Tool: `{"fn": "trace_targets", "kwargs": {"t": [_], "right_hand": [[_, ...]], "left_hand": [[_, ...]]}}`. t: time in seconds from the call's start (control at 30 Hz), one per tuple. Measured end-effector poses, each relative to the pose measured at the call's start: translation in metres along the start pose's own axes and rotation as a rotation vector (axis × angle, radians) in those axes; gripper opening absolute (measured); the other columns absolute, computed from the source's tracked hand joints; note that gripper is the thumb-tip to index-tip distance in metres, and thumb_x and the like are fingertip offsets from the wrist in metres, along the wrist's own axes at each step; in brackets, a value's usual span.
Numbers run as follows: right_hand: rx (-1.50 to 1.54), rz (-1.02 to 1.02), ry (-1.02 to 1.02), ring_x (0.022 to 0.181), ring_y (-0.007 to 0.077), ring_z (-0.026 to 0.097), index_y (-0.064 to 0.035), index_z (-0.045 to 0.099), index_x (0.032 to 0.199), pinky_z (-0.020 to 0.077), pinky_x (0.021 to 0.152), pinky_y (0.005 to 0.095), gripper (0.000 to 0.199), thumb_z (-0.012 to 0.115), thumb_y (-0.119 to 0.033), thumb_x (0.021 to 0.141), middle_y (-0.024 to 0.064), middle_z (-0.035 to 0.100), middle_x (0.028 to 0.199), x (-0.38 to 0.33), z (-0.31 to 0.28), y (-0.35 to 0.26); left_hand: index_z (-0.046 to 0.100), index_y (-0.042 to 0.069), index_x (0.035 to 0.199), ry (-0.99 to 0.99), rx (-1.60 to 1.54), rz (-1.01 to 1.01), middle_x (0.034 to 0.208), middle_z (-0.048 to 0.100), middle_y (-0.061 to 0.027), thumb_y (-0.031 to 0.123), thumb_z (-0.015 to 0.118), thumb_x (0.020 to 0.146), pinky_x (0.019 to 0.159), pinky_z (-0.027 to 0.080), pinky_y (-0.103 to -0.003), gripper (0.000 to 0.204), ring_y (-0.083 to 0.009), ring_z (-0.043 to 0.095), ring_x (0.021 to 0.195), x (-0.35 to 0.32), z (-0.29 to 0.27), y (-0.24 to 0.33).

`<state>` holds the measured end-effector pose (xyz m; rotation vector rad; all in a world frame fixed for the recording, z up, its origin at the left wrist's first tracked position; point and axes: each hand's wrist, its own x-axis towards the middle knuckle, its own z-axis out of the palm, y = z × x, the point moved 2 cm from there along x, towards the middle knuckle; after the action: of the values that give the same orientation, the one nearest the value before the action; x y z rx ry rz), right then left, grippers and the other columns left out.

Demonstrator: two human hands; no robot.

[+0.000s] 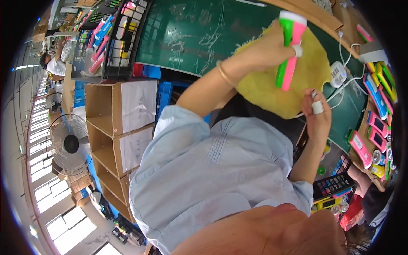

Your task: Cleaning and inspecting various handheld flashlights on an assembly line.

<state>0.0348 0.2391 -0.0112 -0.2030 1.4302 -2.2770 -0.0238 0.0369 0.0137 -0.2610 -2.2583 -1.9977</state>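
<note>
Pink-and-green plastic makes up the flashlight (289, 51), which the left hand (272, 46) grips around its upper barrel, fingers closed tight on it, one fingertip capped in white. It hangs head-up over the yellow cloth (276, 91) on the green worktop (191, 38). It looks light, stiff and smooth, likely a bit slippery, so the barrel's middle seems the surest place to hold. The right hand (316, 114), with white finger guards too, is curled near the lower end of the flashlight; whether it pinches some small part I cannot tell. Farther out, more pink and green flashlights (376, 123) lie in a tray, and a white cabled device (338, 73) sits beside the cloth.
</note>
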Motion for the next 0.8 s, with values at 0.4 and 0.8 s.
{"fn": "trace_targets", "kwargs": {"t": [0.4,0.8], "right_hand": [[-0.773,-0.328,0.113,0.07,0.0079,0.049,-0.0001,0.055,0.087,0.0377,0.059,0.0219,0.017,0.046,-0.014,0.09,0.0009,0.053,0.072,0.008,0.016,-0.019],[-1.032,-0.608,-0.687,0.072,0.0271,0.051,0.0001,0.054,0.084,0.0418,0.062,0.0339,0.011,0.057,-0.006,0.075,0.0106,0.051,0.077,0.04,0.037,-0.054]], "left_hand": [[0.04,-0.005,0.115,0.071,-0.141,-0.31,0.094,0.054,-0.0159,0.021,0.063,0.077,0.073,0.047,-0.033,0.051,-0.0226,0.056,0.085,-0.003,-0.002,0.001],[0.05,0.0,0.096,-0.02,-0.691,-0.433,0.081,0.057,-0.0092,0.037,0.049,0.088,0.059,0.05,-0.03,0.038,-0.0163,0.057,0.07,-0.037,0.023,0.008]]}}
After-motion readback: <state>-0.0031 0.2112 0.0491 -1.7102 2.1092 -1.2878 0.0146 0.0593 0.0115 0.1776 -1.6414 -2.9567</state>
